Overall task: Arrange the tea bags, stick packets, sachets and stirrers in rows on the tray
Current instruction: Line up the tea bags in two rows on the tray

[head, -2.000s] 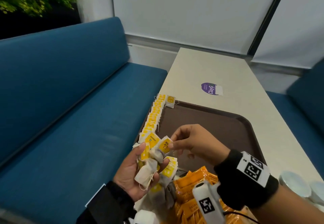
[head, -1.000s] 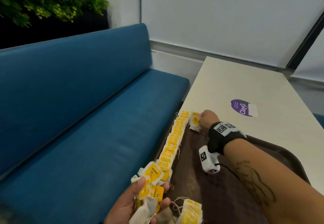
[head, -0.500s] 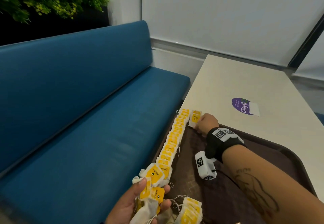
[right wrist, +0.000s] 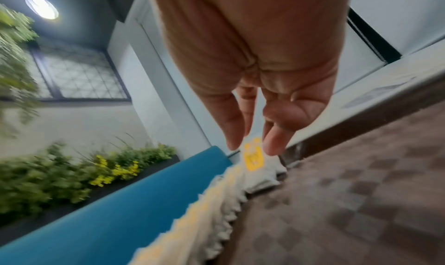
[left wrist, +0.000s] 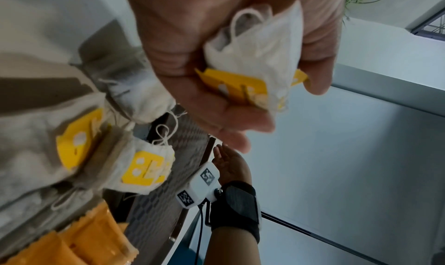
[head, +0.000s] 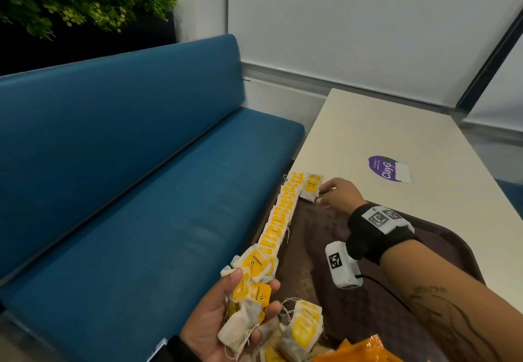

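Your head view is evenly lit and soft-shadowed, lines bowing at the edges. Your right wrist view is motion-blurred; a round ceiling light point(right wrist: 41, 7) flares top left. Your left wrist view goes soft up close, the near tea bags point(left wrist: 72, 141) unfocused.

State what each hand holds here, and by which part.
The left hand holds a bunch of tea bags, thumb on the yellow tags, fingers curled under the pouches. The right hand holds nothing; its fingers are straight beside the placed tea bag.
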